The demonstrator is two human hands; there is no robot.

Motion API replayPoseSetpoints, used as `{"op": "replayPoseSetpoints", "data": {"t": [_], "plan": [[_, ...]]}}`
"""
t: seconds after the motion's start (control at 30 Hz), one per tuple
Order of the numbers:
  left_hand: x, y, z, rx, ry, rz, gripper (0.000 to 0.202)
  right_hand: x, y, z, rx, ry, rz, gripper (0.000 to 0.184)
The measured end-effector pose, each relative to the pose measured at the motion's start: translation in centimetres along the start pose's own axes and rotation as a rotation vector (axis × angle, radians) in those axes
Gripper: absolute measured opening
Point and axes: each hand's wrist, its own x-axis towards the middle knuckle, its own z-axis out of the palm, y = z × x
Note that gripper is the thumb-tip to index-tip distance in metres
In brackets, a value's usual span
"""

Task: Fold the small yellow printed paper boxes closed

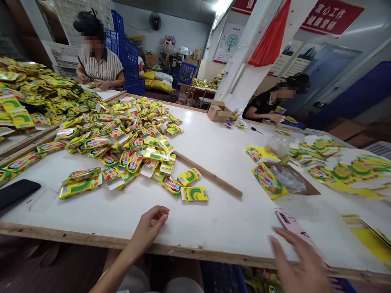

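Observation:
My left hand rests on the white table near its front edge, fingers loosely curled, holding nothing. A yellow packet lies a little beyond it, at the edge of a big heap of yellow packets. My right hand hovers at the front right, fingers spread and motion-blurred, just touching or over a pink phone that lies flat on the table.
A wooden stick lies across the table's middle. A black phone sits at far left. Yellow cards and a plastic bag are at right. A cardboard box stands at the back. Two other people sit at the far side.

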Motion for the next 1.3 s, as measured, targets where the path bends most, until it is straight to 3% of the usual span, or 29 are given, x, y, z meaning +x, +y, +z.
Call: {"op": "replayPoseSetpoints", "data": {"t": [0.1,0.2,0.3,0.5,0.63,0.8,0.87,0.93,1.07,1.2,1.3], "plan": [[-0.4,0.0,-0.1,0.039,0.005,0.014,0.025,0.5,-3.0,7.9,0.094,-0.172,-0.199,0.032],[-0.7,-0.2,-0.4,0.049,0.025,0.025,0.025,1.1,-5.4,15.2,0.094,-0.429,-0.272,0.047],[-0.7,-0.5,-0.5,0.050,0.041,0.043,0.024,1.6,-7.0,18.3,0.033,-0.588,-0.256,0.054],[0.0,-1.1,0.1,-0.004,0.078,0.070,0.027,0.0,-9.2,16.8,0.109,-0.611,-0.297,0.031],[0.3,-1.3,0.3,-0.076,0.075,0.019,0.038,-0.8,-9.9,16.3,0.269,-0.525,-0.220,0.017],[0.0,-0.5,0.4,-0.212,0.056,0.034,0.041,-1.9,-11.6,16.4,0.663,-0.402,0.162,0.024],[-0.3,-0.1,0.4,-0.264,0.022,0.060,0.040,-3.3,-12.7,16.7,0.869,-0.397,0.326,0.027],[-0.5,0.0,0.3,-0.285,0.004,0.072,0.037,-4.9,-13.7,17.1,0.987,-0.415,0.399,0.026],[-0.7,-0.3,-0.2,-0.246,-0.011,0.077,0.034,-6.5,-14.1,17.3,1.014,-0.484,0.381,0.024],[-0.4,-0.6,-0.4,-0.176,-0.045,0.065,0.031,-5.5,-13.2,16.5,0.956,-0.651,0.316,0.023],[0.1,-0.4,-0.3,-0.168,-0.038,0.067,0.024,-4.5,-12.9,16.1,0.908,-0.655,0.254,0.023]]}}
